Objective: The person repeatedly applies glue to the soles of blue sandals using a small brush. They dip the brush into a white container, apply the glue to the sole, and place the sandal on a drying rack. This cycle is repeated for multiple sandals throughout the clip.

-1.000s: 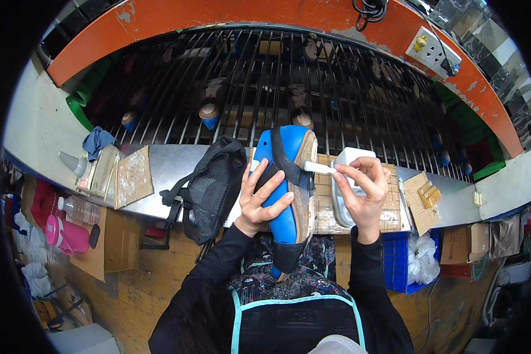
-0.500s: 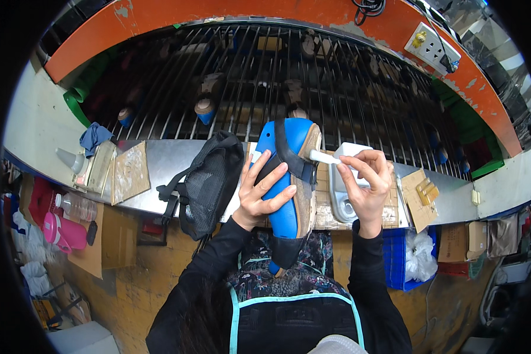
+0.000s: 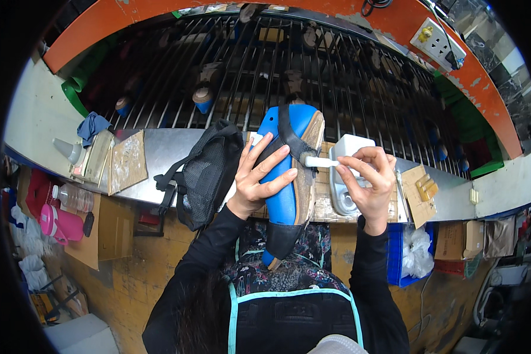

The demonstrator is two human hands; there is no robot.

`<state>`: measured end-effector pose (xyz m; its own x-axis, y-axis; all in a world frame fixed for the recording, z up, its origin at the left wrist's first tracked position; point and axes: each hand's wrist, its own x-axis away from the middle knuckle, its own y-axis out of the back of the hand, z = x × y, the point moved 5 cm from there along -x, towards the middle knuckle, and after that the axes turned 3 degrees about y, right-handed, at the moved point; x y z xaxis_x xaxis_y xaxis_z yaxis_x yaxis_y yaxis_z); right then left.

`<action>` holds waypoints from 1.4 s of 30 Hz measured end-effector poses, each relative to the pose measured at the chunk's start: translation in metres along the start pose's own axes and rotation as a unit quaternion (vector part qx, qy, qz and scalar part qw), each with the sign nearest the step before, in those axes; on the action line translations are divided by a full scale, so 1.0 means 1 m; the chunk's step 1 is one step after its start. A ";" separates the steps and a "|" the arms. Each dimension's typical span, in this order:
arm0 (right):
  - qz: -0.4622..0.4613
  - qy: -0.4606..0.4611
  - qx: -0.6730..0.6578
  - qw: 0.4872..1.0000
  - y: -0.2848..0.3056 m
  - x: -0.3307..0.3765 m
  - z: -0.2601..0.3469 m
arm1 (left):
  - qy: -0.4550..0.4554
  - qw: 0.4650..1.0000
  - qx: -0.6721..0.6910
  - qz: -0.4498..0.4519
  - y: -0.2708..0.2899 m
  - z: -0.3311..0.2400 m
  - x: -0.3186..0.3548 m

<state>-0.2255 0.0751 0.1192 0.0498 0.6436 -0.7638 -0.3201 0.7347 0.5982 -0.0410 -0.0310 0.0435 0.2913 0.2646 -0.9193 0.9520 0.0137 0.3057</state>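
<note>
A blue shoe last (image 3: 280,194) carries a sandal with black straps (image 3: 290,137) and a brown sole (image 3: 305,192); it lies on its side, leaning toward my lap. My left hand (image 3: 258,182) is closed around the last from the left, fingers spread over its blue side and the strap. Between thumb and fingertips, my right hand (image 3: 369,183) pinches a white brush (image 3: 320,161). The brush tip touches the sole edge near the strap end. Just behind that hand stands a white plastic container (image 3: 353,145) with a round well at its near end.
A black mesh bag (image 3: 205,177) with straps lies left of the last. Beyond the bench edge runs a rack of metal bars (image 3: 248,76) with other blue lasts (image 3: 203,101). Cardboard pieces (image 3: 128,160) and yellowish blocks (image 3: 426,187) lie at the sides; a blue crate (image 3: 394,259) stands below right.
The brush tip has moved down along the sole edge, toward me. The last is still in my left hand, and the whole view has shifted slightly.
</note>
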 end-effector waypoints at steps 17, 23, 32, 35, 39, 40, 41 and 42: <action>0.019 0.018 0.021 0.999 0.011 -0.003 0.005 | 0.001 1.000 0.014 0.006 -0.001 -0.005 -0.006; 0.071 0.012 -0.122 0.990 0.011 -0.010 -0.003 | 0.001 0.999 0.039 0.000 0.000 -0.007 -0.008; 0.044 -0.113 -0.268 0.956 -0.006 0.016 -0.014 | 0.020 0.993 0.086 -0.082 -0.005 -0.003 -0.003; -0.079 -0.207 -0.241 0.945 -0.017 0.039 -0.010 | 0.025 0.992 0.063 -0.102 -0.004 -0.002 0.000; -0.013 -0.350 -0.428 0.833 -0.037 0.079 0.004 | 0.001 0.994 0.018 -0.112 -0.002 0.004 0.004; -0.008 -0.353 -0.425 0.833 -0.035 0.085 0.008 | -0.002 0.994 0.007 -0.108 -0.002 0.005 0.004; -0.007 -0.354 -0.422 0.835 -0.032 0.089 0.011 | -0.006 0.994 -0.004 -0.105 -0.001 0.006 0.005; -0.005 -0.354 -0.418 0.837 -0.031 0.091 0.014 | -0.012 0.994 -0.014 -0.103 -0.001 0.007 0.007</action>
<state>-0.1980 0.1142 0.0348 0.5095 0.8215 -0.2561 -0.8515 0.5242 -0.0128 -0.0396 -0.0358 0.0352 0.0923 0.2312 -0.9685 0.9889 0.0926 0.1163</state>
